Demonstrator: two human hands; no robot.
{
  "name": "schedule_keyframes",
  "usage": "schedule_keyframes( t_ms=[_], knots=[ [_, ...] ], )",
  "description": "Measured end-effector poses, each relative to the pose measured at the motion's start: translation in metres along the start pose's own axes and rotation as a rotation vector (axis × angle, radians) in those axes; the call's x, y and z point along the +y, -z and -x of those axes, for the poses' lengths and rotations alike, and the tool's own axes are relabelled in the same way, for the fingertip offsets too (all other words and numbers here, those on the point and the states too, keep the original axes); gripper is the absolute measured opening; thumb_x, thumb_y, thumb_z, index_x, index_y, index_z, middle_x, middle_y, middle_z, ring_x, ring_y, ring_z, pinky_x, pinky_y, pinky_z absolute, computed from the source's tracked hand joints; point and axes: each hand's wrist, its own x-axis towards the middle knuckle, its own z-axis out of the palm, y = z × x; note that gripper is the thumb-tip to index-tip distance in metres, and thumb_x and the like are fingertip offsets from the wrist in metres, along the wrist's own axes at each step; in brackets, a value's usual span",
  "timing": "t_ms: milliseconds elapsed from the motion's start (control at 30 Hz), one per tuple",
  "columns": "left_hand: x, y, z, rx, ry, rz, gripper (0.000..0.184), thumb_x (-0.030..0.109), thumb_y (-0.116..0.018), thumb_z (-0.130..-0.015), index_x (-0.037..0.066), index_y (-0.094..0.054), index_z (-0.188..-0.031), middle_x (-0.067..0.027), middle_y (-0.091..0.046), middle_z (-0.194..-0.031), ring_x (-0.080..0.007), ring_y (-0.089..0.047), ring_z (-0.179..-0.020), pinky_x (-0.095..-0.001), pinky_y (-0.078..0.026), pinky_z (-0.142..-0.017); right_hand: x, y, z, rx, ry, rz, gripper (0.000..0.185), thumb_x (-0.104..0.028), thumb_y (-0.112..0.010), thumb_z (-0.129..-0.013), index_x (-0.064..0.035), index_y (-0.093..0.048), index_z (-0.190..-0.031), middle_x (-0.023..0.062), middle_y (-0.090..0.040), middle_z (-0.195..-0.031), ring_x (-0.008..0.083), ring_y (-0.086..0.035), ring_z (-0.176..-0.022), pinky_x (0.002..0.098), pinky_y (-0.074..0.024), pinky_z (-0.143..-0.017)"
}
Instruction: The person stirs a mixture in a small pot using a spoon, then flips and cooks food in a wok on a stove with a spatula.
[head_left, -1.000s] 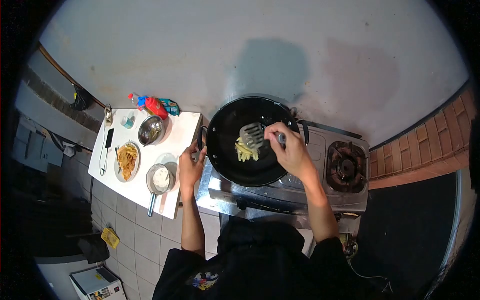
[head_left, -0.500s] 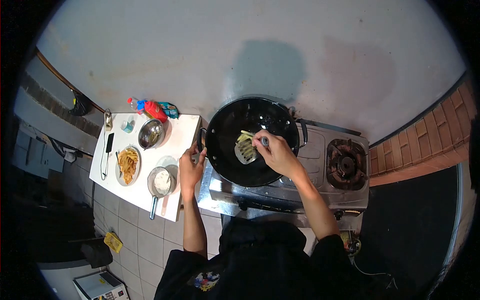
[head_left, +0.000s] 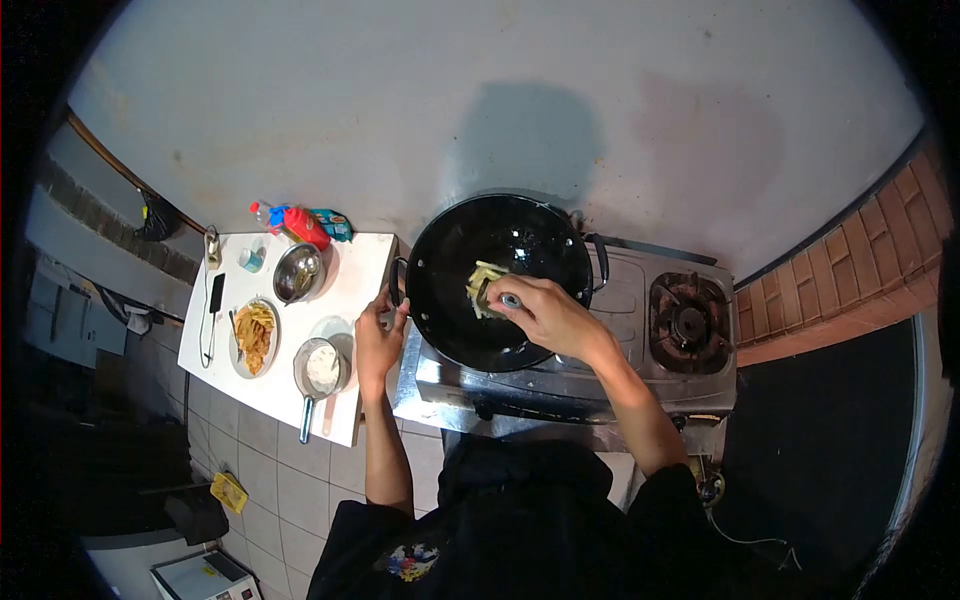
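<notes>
A large black wok (head_left: pixel 450 235) sits on the left side of the stove. My left hand (head_left: pixel 379 338) is closed around its left handle (head_left: pixel 396 282). Over the wok, my right hand (head_left: pixel 548 315) grips the upright handle of a slotted spatula (head_left: pixel 510 299). The spatula's head is down at the wok's bottom, mostly covered by my fingers. Pale yellow strips of food (head_left: pixel 486 271), like cut potato, lie against the head in a small heap.
On the white table (head_left: pixel 285 400) at left stand a plate of fried food (head_left: pixel 254 338), a saucepan of white powder or batter (head_left: pixel 322 368), a metal bowl (head_left: pixel 298 272) and a red package (head_left: pixel 306 228). A bare burner (head_left: pixel 689 323) is at right, a grey wall behind.
My right hand has moved slightly left and down, tilting the spatula, and now covers more of its head. The food strips have shifted a little. My left hand stays on the wok handle.
</notes>
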Motion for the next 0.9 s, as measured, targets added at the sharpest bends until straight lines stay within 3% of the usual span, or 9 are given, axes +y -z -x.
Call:
schedule_keyframes(
  t_ms=[167,233,433,500,533,633,667,767,900],
  knots=[
    [-0.005,-0.001,0.0,0.006,-0.009,-0.003,0.046,0.024,-0.07,-0.086,-0.001,-0.06,-0.124,-0.0233,-0.066,-0.089,-0.0301,-0.066,-0.084,-0.0374,-0.05,-0.075,-0.008,0.001,-0.006,0.014,-0.05,-0.022,0.013,-0.009,-0.059,-0.092,0.0016,-0.057,-0.099,0.0155,-0.064,-0.089,0.0328,-0.065,-0.082,0.0387,-0.0489,-0.071],
    [-0.003,-0.001,0.001,0.005,-0.011,0.003,0.046,0.024,-0.07,-0.086,-0.001,-0.06,-0.124,-0.0232,-0.066,-0.089,-0.0302,-0.066,-0.084,-0.0372,-0.05,-0.075,-0.006,-0.009,-0.006,0.022,0.084,-0.041,0.014,-0.012,-0.06,-0.092,0.0013,-0.057,-0.097,0.0152,-0.064,-0.087,0.0325,-0.064,-0.079,0.0394,-0.0481,-0.07],
    [-0.002,0.001,0.0,0.005,0.0,-0.02,0.046,0.024,-0.071,-0.086,0.0,-0.06,-0.124,-0.0223,-0.065,-0.088,-0.0297,-0.065,-0.081,-0.0374,-0.05,-0.073,0.003,0.0,-0.006,0.018,0.003,-0.014,0.014,-0.012,-0.057,-0.094,0.0011,-0.057,-0.098,0.0166,-0.066,-0.092,0.033,-0.065,-0.085,0.0397,-0.0482,-0.073],
    [-0.004,0.0,0.001,0.006,0.001,-0.028,0.046,0.024,-0.071,-0.086,0.0,-0.06,-0.124,-0.0221,-0.065,-0.088,-0.0295,-0.065,-0.08,-0.0375,-0.05,-0.072,-0.001,0.01,-0.005,0.115,0.013,0.03,0.012,-0.002,-0.058,-0.091,0.0015,-0.057,-0.103,0.0139,-0.065,-0.095,0.022,-0.064,-0.078,0.0302,-0.0491,-0.068],
    [-0.007,-0.002,0.0,0.019,-0.016,-0.016,0.046,0.025,-0.071,-0.086,0.0,-0.06,-0.124,-0.022,-0.065,-0.087,-0.0295,-0.065,-0.079,-0.0373,-0.05,-0.071,-0.006,0.017,-0.004,0.147,-0.047,0.03,0.01,-0.004,-0.059,-0.092,0.0009,-0.058,-0.101,0.0123,-0.066,-0.09,0.0174,-0.06,-0.07,0.0278,-0.0465,-0.061],
    [-0.006,-0.003,0.0,0.032,-0.033,-0.009,0.047,0.026,-0.071,-0.086,0.0,-0.06,-0.124,-0.022,-0.065,-0.087,-0.0296,-0.065,-0.078,-0.037,-0.05,-0.07,-0.008,0.033,-0.002,0.234,-0.157,0.112,0.014,-0.013,-0.058,-0.094,-0.0006,-0.057,-0.1,0.0145,-0.06,-0.076,0.0234,-0.056,-0.061,0.0353,-0.0435,-0.058],
    [-0.005,-0.002,0.0,0.033,-0.031,-0.016,0.047,0.027,-0.071,-0.086,0.0,-0.06,-0.124,-0.0221,-0.065,-0.087,-0.0299,-0.065,-0.078,-0.0368,-0.05,-0.07,-0.005,0.036,-0.002,0.289,-0.156,0.124,0.014,-0.012,-0.06,-0.093,0.0006,-0.057,-0.097,0.0148,-0.057,-0.071,0.0189,-0.048,-0.055,0.0326,-0.0401,-0.054],
    [-0.004,-0.002,0.001,0.044,-0.022,-0.023,0.048,0.027,-0.07,-0.086,-0.002,-0.06,-0.123,-0.0226,-0.065,-0.088,-0.03,-0.065,-0.079,-0.037,-0.05,-0.069,-0.001,0.04,-0.001,0.389,-0.192,0.156,0.013,-0.01,-0.06,-0.092,0.0023,-0.056,-0.092,0.0155,-0.054,-0.067,0.0185,-0.046,-0.054,0.0333,-0.0391,-0.053],
    [-0.002,-0.001,0.001,0.047,-0.029,-0.035,0.048,0.027,-0.07,-0.086,-0.003,-0.06,-0.122,-0.0227,-0.065,-0.087,-0.0307,-0.065,-0.08,-0.0376,-0.05,-0.07,0.012,0.04,-0.004,0.495,-0.197,0.207,0.015,-0.009,-0.06,-0.092,0.0034,-0.054,-0.086,0.0173,-0.052,-0.066,0.0268,-0.045,-0.053,0.0345,-0.0384,-0.053]
  ],
)
